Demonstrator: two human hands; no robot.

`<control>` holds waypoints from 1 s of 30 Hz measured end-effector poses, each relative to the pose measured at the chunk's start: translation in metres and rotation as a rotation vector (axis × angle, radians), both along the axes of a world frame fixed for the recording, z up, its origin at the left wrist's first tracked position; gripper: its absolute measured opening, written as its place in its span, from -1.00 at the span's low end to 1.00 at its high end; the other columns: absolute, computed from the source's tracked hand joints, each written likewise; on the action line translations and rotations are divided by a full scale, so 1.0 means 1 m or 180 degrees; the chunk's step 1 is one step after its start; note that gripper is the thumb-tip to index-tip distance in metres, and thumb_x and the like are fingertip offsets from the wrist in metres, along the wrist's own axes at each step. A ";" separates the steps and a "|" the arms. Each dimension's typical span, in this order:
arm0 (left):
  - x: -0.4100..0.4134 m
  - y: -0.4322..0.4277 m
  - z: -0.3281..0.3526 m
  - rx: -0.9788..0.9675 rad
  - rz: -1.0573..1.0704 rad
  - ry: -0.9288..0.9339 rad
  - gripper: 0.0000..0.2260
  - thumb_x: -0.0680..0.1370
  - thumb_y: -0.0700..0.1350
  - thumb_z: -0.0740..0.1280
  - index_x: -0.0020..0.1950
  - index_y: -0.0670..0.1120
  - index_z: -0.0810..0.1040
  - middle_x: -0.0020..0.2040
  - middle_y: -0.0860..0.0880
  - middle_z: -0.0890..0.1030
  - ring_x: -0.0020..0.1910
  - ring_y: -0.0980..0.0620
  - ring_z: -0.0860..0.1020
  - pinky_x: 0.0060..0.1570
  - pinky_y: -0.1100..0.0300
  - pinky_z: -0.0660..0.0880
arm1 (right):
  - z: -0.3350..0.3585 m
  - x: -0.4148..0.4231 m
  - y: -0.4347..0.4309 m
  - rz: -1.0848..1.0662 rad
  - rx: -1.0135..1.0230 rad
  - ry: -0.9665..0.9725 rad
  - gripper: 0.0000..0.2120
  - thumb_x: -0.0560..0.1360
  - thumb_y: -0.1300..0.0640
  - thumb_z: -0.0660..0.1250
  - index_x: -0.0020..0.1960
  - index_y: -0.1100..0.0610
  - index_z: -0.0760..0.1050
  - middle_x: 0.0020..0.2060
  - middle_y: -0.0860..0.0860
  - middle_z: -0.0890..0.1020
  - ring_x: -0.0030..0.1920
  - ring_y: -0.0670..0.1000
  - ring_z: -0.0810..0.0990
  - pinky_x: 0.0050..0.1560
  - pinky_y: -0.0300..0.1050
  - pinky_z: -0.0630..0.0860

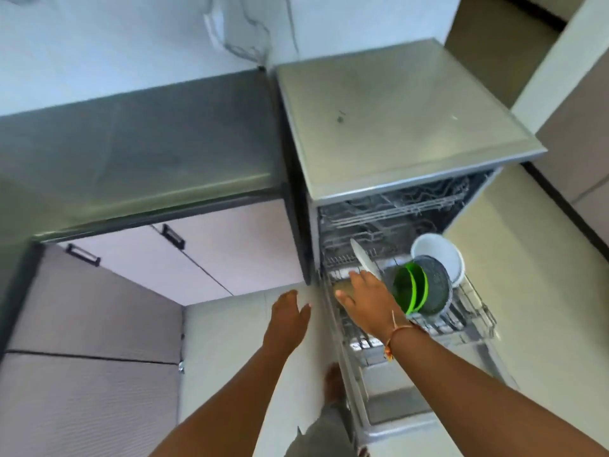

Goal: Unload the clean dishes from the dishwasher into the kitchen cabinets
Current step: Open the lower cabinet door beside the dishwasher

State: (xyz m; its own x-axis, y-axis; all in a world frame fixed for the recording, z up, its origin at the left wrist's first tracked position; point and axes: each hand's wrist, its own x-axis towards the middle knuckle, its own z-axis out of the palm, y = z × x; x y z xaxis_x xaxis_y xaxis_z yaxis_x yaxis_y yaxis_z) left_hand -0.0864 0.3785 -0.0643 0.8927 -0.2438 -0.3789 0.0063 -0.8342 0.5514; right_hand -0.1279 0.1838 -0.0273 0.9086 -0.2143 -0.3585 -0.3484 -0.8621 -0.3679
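The dishwasher stands open with its lower rack pulled out over the dropped door. In the rack stand a white plate on edge, a green bowl, a grey dish behind it and a white bowl at the back. My right hand reaches over the rack with fingers spread, its fingertips just below the white plate; whether they touch it I cannot tell. My left hand hangs open over the floor, left of the rack, holding nothing.
A steel counter runs left of the dishwasher, with closed cabinet doors with black handles beneath it. The upper rack sits inside the machine. My bare foot stands on the pale floor beside the dishwasher door.
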 end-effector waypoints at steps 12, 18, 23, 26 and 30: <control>0.038 0.147 0.056 -0.0598 0.1458 -0.0161 -0.48 0.62 0.15 0.20 0.43 -0.19 0.35 0.37 -0.17 0.46 0.33 -0.13 0.44 0.33 -0.02 0.40 | 0.055 0.041 0.148 0.0621 0.0160 -0.0312 -0.31 0.60 -0.31 0.03 0.60 0.04 0.08 0.57 0.17 0.16 0.55 0.18 0.16 0.51 0.09 0.22; 0.111 0.191 0.059 -0.0950 0.1855 -0.0068 -0.55 0.66 0.16 0.09 0.34 -0.15 0.39 0.26 -0.12 0.52 0.16 -0.09 0.49 0.17 0.04 0.45 | 0.054 0.114 0.206 0.0796 0.0139 -0.0346 -0.31 0.60 -0.33 -0.01 0.60 0.03 0.08 0.57 0.16 0.16 0.56 0.18 0.15 0.51 0.13 0.22; 0.174 0.220 0.046 -0.1169 0.1957 0.0215 -0.59 0.69 0.06 0.10 0.47 -0.12 0.29 0.40 -0.14 0.42 0.32 -0.11 0.43 0.20 0.08 0.39 | 0.036 0.182 0.252 0.0511 0.0567 -0.0156 -0.32 0.61 -0.31 0.02 0.58 0.06 0.12 0.55 0.16 0.22 0.53 0.19 0.20 0.47 0.16 0.28; 0.208 0.235 0.032 -0.1256 0.2069 0.0541 -0.57 0.69 -0.02 0.12 0.56 -0.08 0.19 0.52 -0.12 0.31 0.47 -0.16 0.31 0.37 -0.01 0.32 | 0.029 0.210 0.276 0.0374 0.0798 -0.0077 -0.37 0.64 -0.25 0.05 0.58 0.09 0.13 0.52 0.14 0.29 0.49 0.18 0.29 0.44 0.09 0.32; 0.237 0.241 0.018 -0.1405 0.2056 0.0753 -0.48 0.66 -0.07 0.22 0.59 -0.04 0.12 0.56 -0.08 0.23 0.50 -0.17 0.27 0.39 -0.03 0.31 | 0.027 0.230 0.291 0.0327 0.0869 0.0029 -0.39 0.66 -0.20 0.06 0.59 0.11 0.11 0.53 0.12 0.29 0.50 0.16 0.30 0.43 0.04 0.30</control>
